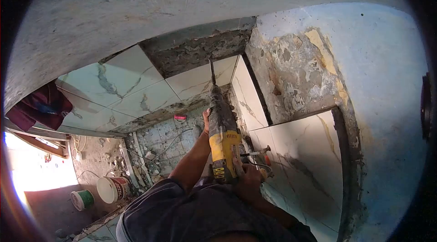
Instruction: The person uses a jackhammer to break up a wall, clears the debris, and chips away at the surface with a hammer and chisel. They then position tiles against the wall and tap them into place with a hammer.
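A yellow and black rotary hammer [225, 139] points away from me, fitted with a long chisel bit [212, 73]. The bit's tip meets the rough bare patch of wall [200, 50], just above the upper edge of a marbled white tile [195, 82]. My left hand [206, 121] is closed on the left side of the tool's dark front body, its fingers mostly hidden. My right hand [249, 180] is wrapped round the rear handle.
To the right, broken plaster [291, 69] lies above more marbled tiles [305, 151]. Rubble and a cable [170, 144] cover part of the floor. At lower left stand a white bucket [108, 190] and a green-and-white tub [82, 200]. A maroon cloth [41, 105] hangs at left.
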`<state>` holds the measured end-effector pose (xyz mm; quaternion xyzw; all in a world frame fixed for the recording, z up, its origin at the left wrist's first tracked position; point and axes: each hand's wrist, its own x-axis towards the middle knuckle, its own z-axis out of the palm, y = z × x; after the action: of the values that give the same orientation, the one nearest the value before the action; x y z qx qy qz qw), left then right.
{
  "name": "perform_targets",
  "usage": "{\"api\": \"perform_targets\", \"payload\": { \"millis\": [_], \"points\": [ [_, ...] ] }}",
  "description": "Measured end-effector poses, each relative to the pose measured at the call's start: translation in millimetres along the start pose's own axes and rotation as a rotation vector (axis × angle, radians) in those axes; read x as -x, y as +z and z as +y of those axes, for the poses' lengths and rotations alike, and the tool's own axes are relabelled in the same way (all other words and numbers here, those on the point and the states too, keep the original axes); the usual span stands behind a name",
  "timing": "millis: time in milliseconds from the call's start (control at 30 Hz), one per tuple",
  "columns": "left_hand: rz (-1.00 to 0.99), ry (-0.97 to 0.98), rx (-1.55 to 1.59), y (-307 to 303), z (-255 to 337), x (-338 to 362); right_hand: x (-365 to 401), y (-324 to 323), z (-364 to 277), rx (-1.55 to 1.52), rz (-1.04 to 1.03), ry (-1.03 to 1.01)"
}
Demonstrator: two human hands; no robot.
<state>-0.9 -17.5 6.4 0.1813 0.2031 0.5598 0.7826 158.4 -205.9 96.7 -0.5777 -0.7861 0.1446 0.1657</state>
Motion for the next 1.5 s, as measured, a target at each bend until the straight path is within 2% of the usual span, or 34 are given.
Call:
{"api": "perform_targets", "payload": {
  "millis": [67, 167, 233, 267, 333, 367, 433, 533, 567, 633, 733, 833, 933, 1067, 1133, 1167, 1233, 1267, 1333, 1433, 1500],
  "points": [
    [-0.021, -0.007, -0.008, -2.3, -0.7, -3.2, -3.4, -1.7, -0.5, -0.003, -0.025, 0.014],
    [-0.097, -0.012, 0.142, -16.8, -7.4, -11.1, -4.4, 7.3, 4.3, -0.052, 0.031, -0.016],
    [-0.353, -0.149, 0.79, -19.9, -13.1, -14.0, 2.4, 21.1, 11.1, -0.045, -0.094, 0.071],
    [-0.352, -0.151, 0.791, -23.3, -14.9, -14.4, 3.4, 20.1, 8.7, -0.045, -0.094, 0.073],
    [-0.363, -0.052, 0.598, -29.5, -14.1, -21.2, -1.0, 17.2, 6.1, 0.08, 0.002, 0.018],
    [-0.36, -0.055, 0.598, -27.2, -12.7, -17.0, -0.3, 13.7, 6.6, 0.078, 0.0, 0.022],
    [-0.167, -0.083, 0.367, -22.4, -10.4, -2.5, 3.2, 6.5, 8.0, -0.061, 0.069, -0.077],
    [0.094, -0.108, 0.005, -12.1, -2.2, 6.9, 10.3, 4.6, 7.7, -0.091, 0.068, -0.017],
    [0.091, -0.11, -0.002, -16.0, -2.6, 6.5, 13.0, 4.8, 9.2, -0.094, 0.074, -0.014],
    [0.1, -0.242, 0.154, -28.0, -5.2, 9.1, 23.0, 6.5, 11.5, -0.226, 0.137, -0.062],
    [0.039, -0.213, 0.018, -16.3, -2.6, 13.4, 32.6, 12.1, 13.9, -0.242, 0.074, -0.001],
    [0.081, -0.227, 0.012, 0.2, 1.4, 20.7, 31.7, 11.0, 12.0, -0.256, 0.033, 0.033],
    [0.02, -0.206, -0.056, -19.0, 1.4, 16.1, 36.4, 12.3, 12.1, -0.318, -0.02, 0.126],
    [0.052, -0.255, 0.022, -16.4, 7.9, 23.4, 30.4, -1.2, 11.6, -0.486, 0.07, 0.059],
    [0.056, -0.224, 0.009, -28.8, 9.6, 26.4, 36.5, 4.8, 18.4, -0.372, 0.176, -0.098],
    [0.059, -0.215, 0.011, -23.1, 13.4, 28.8, 37.5, 1.9, 16.2, -0.373, 0.172, -0.107],
    [0.052, -0.114, 0.047, -10.6, 18.9, 30.0, 38.4, -7.7, 13.0, -0.245, -0.019, -0.049],
    [0.056, -0.107, 0.053, -4.9, 23.6, 31.7, 38.5, -7.2, 12.8, -0.242, -0.027, -0.055],
    [0.052, -0.051, 0.002, 6.2, 36.1, 33.8, 34.6, -5.6, 12.7, -0.193, 0.093, -0.133],
    [0.09, -0.094, -0.004, 12.8, 49.4, 36.7, 18.0, -35.4, -4.2, -0.136, 0.0, -0.114],
    [0.081, -0.096, -0.001, 13.2, 54.3, 34.9, 21.5, -18.3, 0.6, -0.098, -0.008, -0.089]
  ]
}}
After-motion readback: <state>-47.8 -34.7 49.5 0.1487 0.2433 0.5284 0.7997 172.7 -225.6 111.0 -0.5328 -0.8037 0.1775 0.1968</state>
